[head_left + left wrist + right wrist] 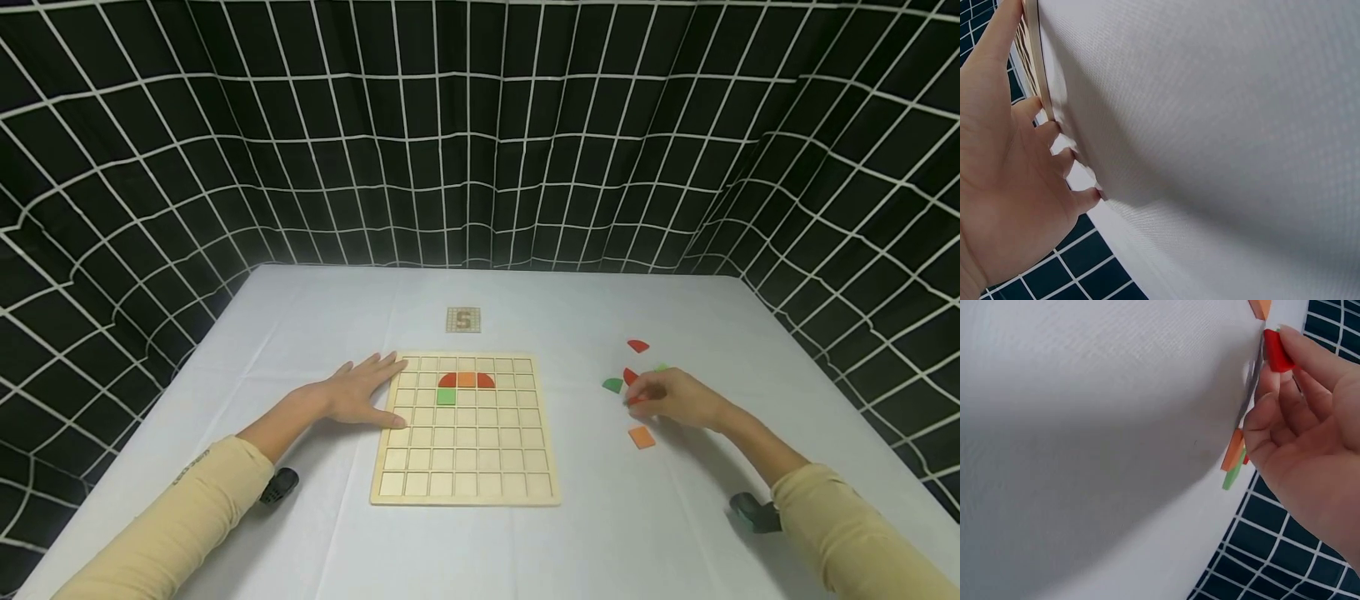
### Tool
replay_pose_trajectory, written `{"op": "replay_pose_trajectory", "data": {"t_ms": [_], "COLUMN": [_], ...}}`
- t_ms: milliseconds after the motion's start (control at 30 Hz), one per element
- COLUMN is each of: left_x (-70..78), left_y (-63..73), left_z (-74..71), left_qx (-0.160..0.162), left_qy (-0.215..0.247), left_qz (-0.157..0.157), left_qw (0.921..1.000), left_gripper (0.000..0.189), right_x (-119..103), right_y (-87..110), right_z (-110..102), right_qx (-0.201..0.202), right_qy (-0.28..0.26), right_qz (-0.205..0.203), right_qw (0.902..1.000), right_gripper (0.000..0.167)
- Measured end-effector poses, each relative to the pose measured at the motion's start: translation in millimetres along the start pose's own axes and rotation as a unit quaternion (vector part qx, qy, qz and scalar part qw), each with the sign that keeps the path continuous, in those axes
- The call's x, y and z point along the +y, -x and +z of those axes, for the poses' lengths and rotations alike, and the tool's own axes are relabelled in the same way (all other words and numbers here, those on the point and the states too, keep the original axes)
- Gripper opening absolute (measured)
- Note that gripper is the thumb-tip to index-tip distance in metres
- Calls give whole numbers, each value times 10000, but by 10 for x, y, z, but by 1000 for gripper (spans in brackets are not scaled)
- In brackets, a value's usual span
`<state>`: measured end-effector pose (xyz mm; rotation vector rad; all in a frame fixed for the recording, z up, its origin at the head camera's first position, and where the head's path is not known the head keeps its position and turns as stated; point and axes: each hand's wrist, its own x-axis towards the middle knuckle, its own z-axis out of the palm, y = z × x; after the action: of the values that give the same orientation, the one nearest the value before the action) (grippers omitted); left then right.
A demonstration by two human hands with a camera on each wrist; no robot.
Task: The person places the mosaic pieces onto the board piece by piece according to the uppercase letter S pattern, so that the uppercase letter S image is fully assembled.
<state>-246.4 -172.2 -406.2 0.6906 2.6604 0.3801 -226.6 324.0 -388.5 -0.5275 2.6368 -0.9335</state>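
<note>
My left hand rests with spread, straight fingers on the left edge of a wooden grid board; its thumb and fingertips touch the rim. On the board, an orange square lies between two red quarter-circle tiles, with a light green square below the left one. To the right of the board, my right hand pinches a red tile between thumb and fingers. Near it lie a dark green quarter-circle tile, a red tile and an orange square tile. Part of a light green tile shows behind the hand.
Another red quarter-circle tile lies farther back on the white-covered table. A small gridded card with an S-like figure lies beyond the board. Black curtains with white grid lines surround the table's back and sides.
</note>
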Motion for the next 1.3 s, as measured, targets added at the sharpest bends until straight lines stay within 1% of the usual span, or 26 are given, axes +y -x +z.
{"op": "replay_pose_trajectory", "data": {"t_ms": [100,267,367,533,667,767,867,900,967,1133,1300], "left_x": [-1,-2,-4,-6,-7,-7,-5,-4,0,1,-11], "left_y": [-1,-7,-7,-2,0,1,1,1,0,-3,-8], "left_z": [-2,-2,3,4,0,-1,-1,-1,0,0,3], "left_qx": [5,10,-1,10,18,18,13,11,2,5,-22], "left_qy": [-10,19,31,23,22,26,31,24,35,59,11], "left_qz": [11,1,-17,-14,1,1,0,-2,-18,-68,-85], "left_qw": [10000,10000,10000,10000,10000,10000,10000,10000,10000,10000,10000], "left_gripper": [107,107,107,107,106,106,106,106,107,108,107], "right_x": [-26,-126,-194,-281,-362,-425,-481,-498,-532,-610,-709], "right_y": [-26,-88,-126,-208,-273,-313,-355,-371,-406,-490,-554], "right_z": [13,30,50,131,204,250,292,307,340,410,485], "right_qx": [56,201,237,236,71,-71,-140,-144,-143,-82,-161], "right_qy": [-267,-583,-718,-1011,-1749,-2407,-2696,-2709,-2575,-2091,-2162], "right_qz": [261,844,1028,1303,1398,1412,1400,1409,1410,1261,1104], "right_qw": [9993,9945,9918,9860,9746,9603,9526,9521,9558,9697,9700], "right_gripper": [16,31,39,42,47,49,47,46,44,37,28]}}
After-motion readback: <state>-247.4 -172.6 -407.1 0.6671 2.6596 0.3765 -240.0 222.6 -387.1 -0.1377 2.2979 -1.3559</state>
